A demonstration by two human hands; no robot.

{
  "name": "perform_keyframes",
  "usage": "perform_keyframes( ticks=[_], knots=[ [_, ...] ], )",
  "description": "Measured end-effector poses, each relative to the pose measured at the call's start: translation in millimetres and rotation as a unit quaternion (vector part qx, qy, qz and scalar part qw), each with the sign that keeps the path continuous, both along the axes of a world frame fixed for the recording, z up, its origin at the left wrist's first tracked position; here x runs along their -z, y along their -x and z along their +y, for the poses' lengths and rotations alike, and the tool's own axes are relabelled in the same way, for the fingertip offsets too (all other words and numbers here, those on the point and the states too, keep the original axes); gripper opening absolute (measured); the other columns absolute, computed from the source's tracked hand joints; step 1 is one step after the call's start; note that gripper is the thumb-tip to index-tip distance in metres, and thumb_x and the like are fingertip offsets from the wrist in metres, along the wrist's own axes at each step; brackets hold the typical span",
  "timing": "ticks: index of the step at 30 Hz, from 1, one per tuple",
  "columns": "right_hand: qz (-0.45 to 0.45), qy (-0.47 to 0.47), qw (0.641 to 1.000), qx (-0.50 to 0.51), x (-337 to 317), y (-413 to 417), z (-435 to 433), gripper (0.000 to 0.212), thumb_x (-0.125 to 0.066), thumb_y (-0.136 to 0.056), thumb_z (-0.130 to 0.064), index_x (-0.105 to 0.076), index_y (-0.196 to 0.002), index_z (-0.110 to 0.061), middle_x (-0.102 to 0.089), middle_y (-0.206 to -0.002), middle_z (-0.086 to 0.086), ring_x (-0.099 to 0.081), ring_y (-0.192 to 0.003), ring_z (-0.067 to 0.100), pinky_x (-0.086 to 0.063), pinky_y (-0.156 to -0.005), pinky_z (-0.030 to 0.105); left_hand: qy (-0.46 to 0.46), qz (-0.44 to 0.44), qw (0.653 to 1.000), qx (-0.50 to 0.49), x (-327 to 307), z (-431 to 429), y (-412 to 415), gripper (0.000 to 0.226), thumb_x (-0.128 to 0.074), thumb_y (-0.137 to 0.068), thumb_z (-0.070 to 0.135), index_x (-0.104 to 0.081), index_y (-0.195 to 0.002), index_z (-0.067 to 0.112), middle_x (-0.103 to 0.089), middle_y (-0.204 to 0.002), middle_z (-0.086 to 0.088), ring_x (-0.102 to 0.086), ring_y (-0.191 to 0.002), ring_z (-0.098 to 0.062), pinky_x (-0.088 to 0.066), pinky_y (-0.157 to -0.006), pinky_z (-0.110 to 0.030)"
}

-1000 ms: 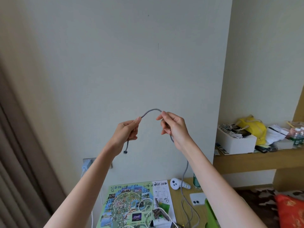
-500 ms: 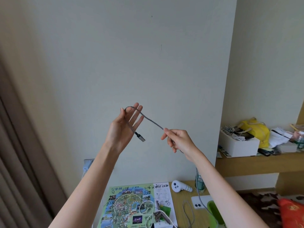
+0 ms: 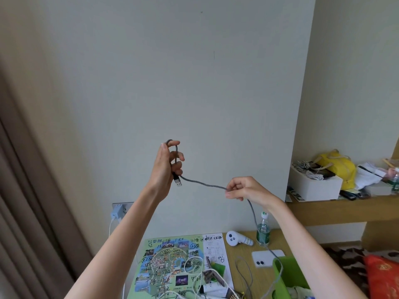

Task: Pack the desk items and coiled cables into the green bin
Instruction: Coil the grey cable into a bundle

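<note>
A grey braided cable (image 3: pixel 203 183) stretches between both raised hands. My left hand (image 3: pixel 167 165) has it looped over the index finger and round the curled fingers, with the USB plug (image 3: pixel 177 182) hanging below the palm. My right hand (image 3: pixel 244 188) pinches the cable lower and to the right; from there it drops down to the desk. The green bin (image 3: pixel 289 275) stands at the desk's lower right, partly behind my right forearm, with some items inside.
On the wooden desk lie a colourful map sheet (image 3: pixel 170 262), white cables (image 3: pixel 194 270), a white controller (image 3: pixel 236 239), a small bottle (image 3: pixel 263 231) and a white phone (image 3: pixel 266 257). A wall charger (image 3: pixel 117 212) sits left. A shelf (image 3: pixel 345 206) with a white box is right.
My left hand has curled its fingers with the cable wrapped further round them, the plug hanging lower. My right hand moved down and right along the cable.
</note>
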State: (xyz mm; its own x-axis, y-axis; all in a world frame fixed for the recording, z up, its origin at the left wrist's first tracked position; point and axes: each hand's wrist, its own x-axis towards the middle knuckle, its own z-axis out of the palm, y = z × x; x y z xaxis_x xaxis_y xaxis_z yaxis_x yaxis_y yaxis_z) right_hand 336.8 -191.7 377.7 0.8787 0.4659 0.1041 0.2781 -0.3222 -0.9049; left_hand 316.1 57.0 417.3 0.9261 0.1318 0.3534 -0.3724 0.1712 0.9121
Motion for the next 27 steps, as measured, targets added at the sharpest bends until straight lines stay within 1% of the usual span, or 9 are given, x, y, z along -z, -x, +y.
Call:
perform_keyframes(
  ticks=[4,8,10,12,15,18,20,23,27],
  knots=[
    [-0.039,-0.053,0.998,-0.022,-24,10,-8,0.008,-0.068,-0.084,0.003,-0.064,-0.087,-0.003,-0.059,-0.076,0.005,-0.051,-0.066,0.010,-0.042,-0.059,0.016,-0.120,-0.009,0.993,0.010,5,-6,4,0.044,-0.021,-0.102,0.052,-0.050,-0.119,0.024,-0.057,-0.079,0.000,-0.023,-0.052,-0.013,-0.024,-0.049,-0.022],
    [-0.071,-0.107,0.990,-0.051,-47,16,-1,0.007,-0.069,-0.084,0.001,-0.065,-0.086,-0.004,-0.060,-0.077,0.003,-0.056,-0.063,0.007,-0.048,-0.062,0.019,-0.211,0.016,0.974,0.084,8,-20,12,0.042,-0.026,-0.102,0.051,-0.047,-0.121,0.021,-0.062,-0.083,0.000,-0.022,-0.055,-0.014,-0.021,-0.049,-0.021],
    [-0.075,-0.109,0.990,-0.052,-55,15,5,0.008,-0.070,-0.083,0.001,-0.066,-0.085,-0.006,-0.060,-0.076,0.002,-0.057,-0.058,0.007,-0.049,-0.059,0.019,-0.252,0.034,0.958,0.135,7,-28,19,0.041,-0.040,-0.097,0.053,-0.047,-0.119,0.020,-0.064,-0.084,-0.002,-0.019,-0.056,-0.015,-0.020,-0.047,-0.021],
    [-0.083,-0.091,0.991,-0.046,-61,11,10,0.010,-0.071,-0.082,0.002,-0.065,-0.086,-0.005,-0.058,-0.074,0.003,-0.057,-0.056,0.007,-0.049,-0.058,0.020,-0.293,0.044,0.938,0.179,8,-36,26,0.037,-0.052,-0.093,0.047,-0.048,-0.116,0.019,-0.065,-0.083,-0.004,-0.021,-0.055,-0.014,-0.018,-0.047,-0.022],
    [-0.091,-0.058,0.994,-0.033,-67,4,18,0.014,-0.072,-0.081,0.003,-0.063,-0.089,-0.006,-0.054,-0.074,0.005,-0.056,-0.055,0.012,-0.049,-0.057,0.021,-0.339,0.045,0.915,0.214,12,-46,33,0.019,-0.051,-0.099,0.029,-0.050,-0.112,0.015,-0.064,-0.079,-0.005,-0.026,-0.054,-0.013,-0.020,-0.046,-0.021],
    [-0.072,-0.070,0.995,-0.029,-64,-3,20,0.013,-0.073,-0.082,-0.002,-0.064,-0.088,-0.009,-0.055,-0.078,0.007,-0.054,-0.056,0.013,-0.049,-0.057,0.021,-0.313,0.057,0.924,0.213,12,-50,35,0.018,-0.037,-0.105,0.028,-0.049,-0.103,0.015,-0.060,-0.073,-0.002,-0.030,-0.054,-0.009,-0.022,-0.045,-0.017],
    [-0.049,-0.077,0.996,-0.023,-56,-5,18,0.011,-0.072,-0.085,-0.018,-0.064,-0.089,-0.011,-0.058,-0.077,0.005,-0.052,-0.058,0.014,-0.049,-0.060,0.022,-0.301,0.051,0.933,0.193,9,-49,35,0.019,-0.033,-0.106,0.028,-0.045,-0.098,0.015,-0.056,-0.067,0.004,-0.034,-0.053,-0.006,-0.025,-0.045,-0.015],
    [0.007,-0.120,0.992,-0.040,-36,-7,15,0.024,-0.063,-0.092,-0.036,-0.065,-0.089,-0.012,-0.055,-0.075,0.002,-0.049,-0.061,0.016,-0.047,-0.064,0.026,-0.305,0.029,0.943,0.128,8,-46,32,0.020,-0.031,-0.106,0.027,-0.044,-0.094,0.017,-0.052,-0.065,0.008,-0.036,-0.053,-0.004,-0.029,-0.048,-0.014],
    [0.025,-0.173,0.984,-0.039,-11,-3,18,0.028,-0.054,-0.097,-0.034,-0.064,-0.084,-0.011,-0.047,-0.064,-0.001,-0.041,-0.056,0.014,-0.044,-0.059,0.024,-0.230,0.015,0.972,0.044,7,-44,23,0.026,-0.031,-0.106,0.029,-0.051,-0.113,0.014,-0.048,-0.067,0.004,-0.035,-0.051,-0.005,-0.029,-0.047,-0.014]
  ],
)
